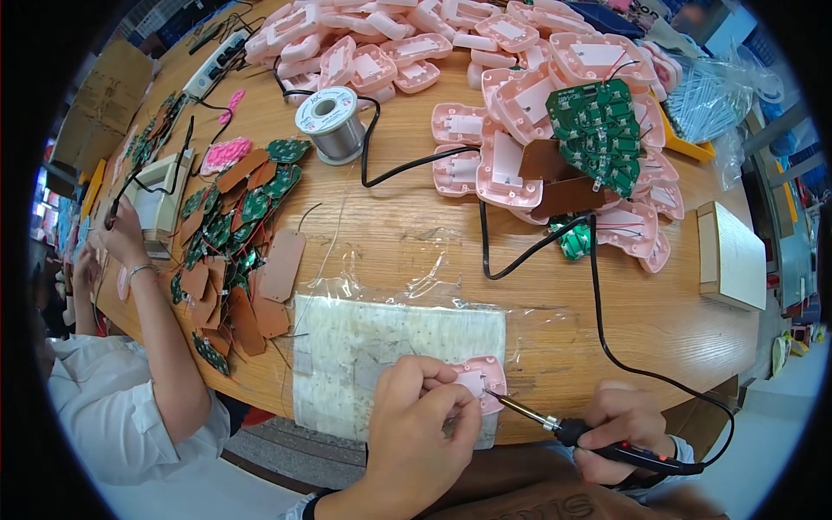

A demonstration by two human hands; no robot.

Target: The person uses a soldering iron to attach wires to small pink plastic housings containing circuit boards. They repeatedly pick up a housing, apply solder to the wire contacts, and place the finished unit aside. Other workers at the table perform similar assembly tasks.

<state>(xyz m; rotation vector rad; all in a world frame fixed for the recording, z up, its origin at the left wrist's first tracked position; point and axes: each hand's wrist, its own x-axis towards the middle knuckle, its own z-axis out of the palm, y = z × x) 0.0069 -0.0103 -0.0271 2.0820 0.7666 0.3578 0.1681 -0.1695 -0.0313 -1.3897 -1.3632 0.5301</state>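
Observation:
In my right hand (626, 425) is a soldering iron (598, 445) with a black handle and a small red light. Its metal tip meets the inside of a small pink plastic shell (495, 371). My left hand (423, 433) is closed at the shell's left edge, thumb and fingers pressed together over it. Those fingers hide part of the shell; whether they also pinch a thin wire cannot be seen. Beneath the shell lies a pale, stained work mat (347, 347) with clear film along its far side.
A solder spool (345, 139) stands beyond the mat. Green circuit boards (598, 130) rest on pink shells (511, 178); more shells (364, 65) are heaped behind. Brown and green boards (282, 264) lie left, near a co-worker's arm (165, 347). A black cord (598, 303) crosses the table.

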